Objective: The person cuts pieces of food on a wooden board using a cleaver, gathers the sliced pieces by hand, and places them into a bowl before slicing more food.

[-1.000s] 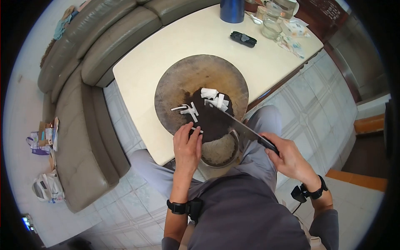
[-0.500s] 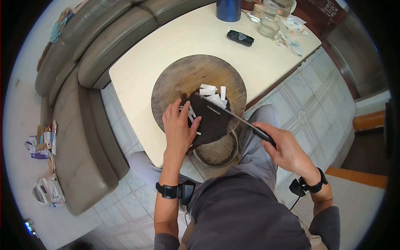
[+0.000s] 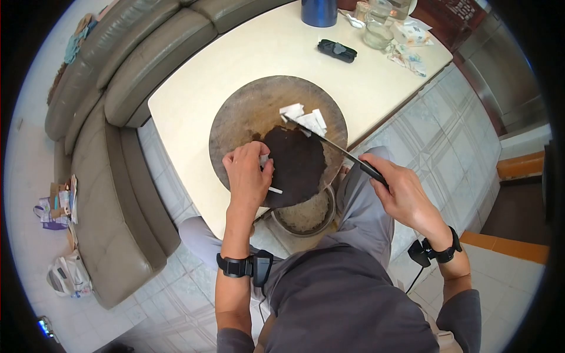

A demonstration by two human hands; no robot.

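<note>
My right hand grips the dark handle of a knife. Its blade is seen nearly edge-on, and its tip meets a pile of white blocky pieces on the round wooden chopping board. Over the board's dark, wet-looking patch, my left hand curls its fingers around white strips, mostly hidden by the fingers. One white strip pokes out below the thumb. Under the board's near edge sits a metal bowl holding pale shreds.
The board stands on a cream table. Toward the far side are a black pouch-like object, a blue cylinder, a glass jug and a tissue pack. A grey sofa curves along the left.
The knife has moved up and left against the white pile, its blade turning edge-on and pushing pieces together. My left fingers, spread over the strips before, have drawn together around them.
</note>
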